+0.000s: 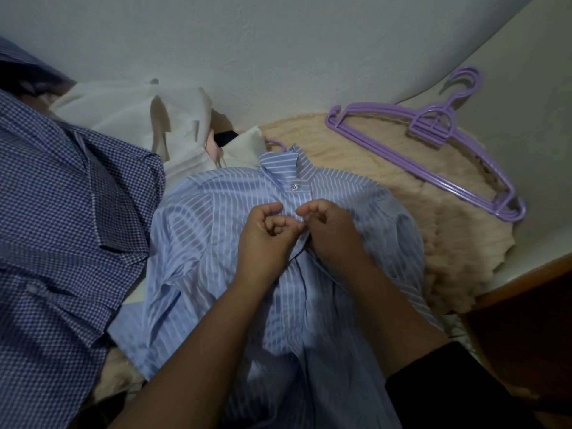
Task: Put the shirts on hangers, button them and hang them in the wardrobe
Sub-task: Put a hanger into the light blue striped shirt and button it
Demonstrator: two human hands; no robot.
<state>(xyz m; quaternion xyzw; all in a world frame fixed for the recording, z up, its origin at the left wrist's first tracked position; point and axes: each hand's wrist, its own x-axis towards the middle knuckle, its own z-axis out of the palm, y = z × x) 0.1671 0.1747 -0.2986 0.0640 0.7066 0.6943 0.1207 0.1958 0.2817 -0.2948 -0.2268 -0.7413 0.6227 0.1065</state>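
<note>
In the head view, the person works on the light blue striped shirt [247, 230], which lies flat on the cream fluffy blanket [433, 212] in the middle of the frame, with the purple hook of its hanger [276, 144] coming out above the collar at about 12 o'clock from the hands. The left hand [263, 233] and the right hand [328, 230] meet on the front placket just below the top button [294, 187], which is already closed; both hands have curled fingers that pinch the edges of the cloth. The step in hand seems to be the second button. To do it well, one hand should keep the buttonhole side flat and tight while the other pushes the button through edge first, and both edges should stay level so that the stripes meet and no hole is skipped. The button itself and its hole are hidden under the fingertips, so it is probably not yet through, but this cannot be told. The lower part of the shirt is covered by the forearms and cut off at 6 o'clock. At 9 o'clock lies a dark blue checked shirt [62, 212], partly out of frame, and at 11 o'clock a white garment [130, 119]. Spare purple hangers [433, 131] lie at 2 o'clock. No wardrobe is in view.
</note>
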